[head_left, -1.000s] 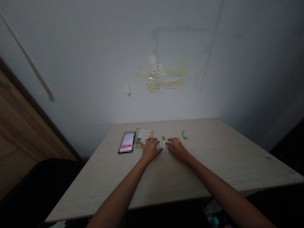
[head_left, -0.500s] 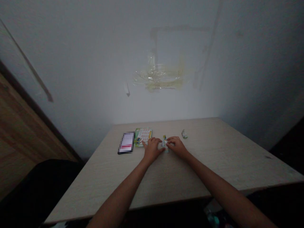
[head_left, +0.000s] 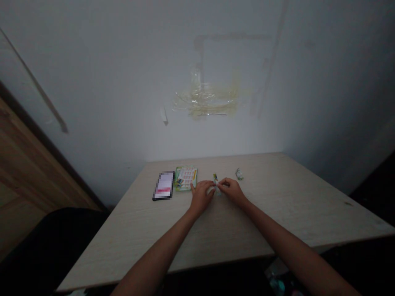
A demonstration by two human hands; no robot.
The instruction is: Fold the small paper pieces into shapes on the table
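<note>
A narrow white and green printed paper strip lies on the table between my hands, its yellow-green top end showing. My left hand is at the strip's left side, with its fingertips closed on its edge. From the right, my right hand pinches the strip's middle between thumb and fingers. My fingertips cover part of the strip, so any fold there is hidden. Just left of my left hand is a stack of printed sheets, green-edged with rows of small print.
A phone with a lit, pixelated screen lies left of the stack. A small crumpled wrapper sits on the pale wooden table beyond my right hand. Behind the table stands a wall with peeling clear tape.
My left hand has moved slightly right, off the stack's corner and closer to my right hand. Its fingers have drawn in on the strip, and the strip has shifted a little.
</note>
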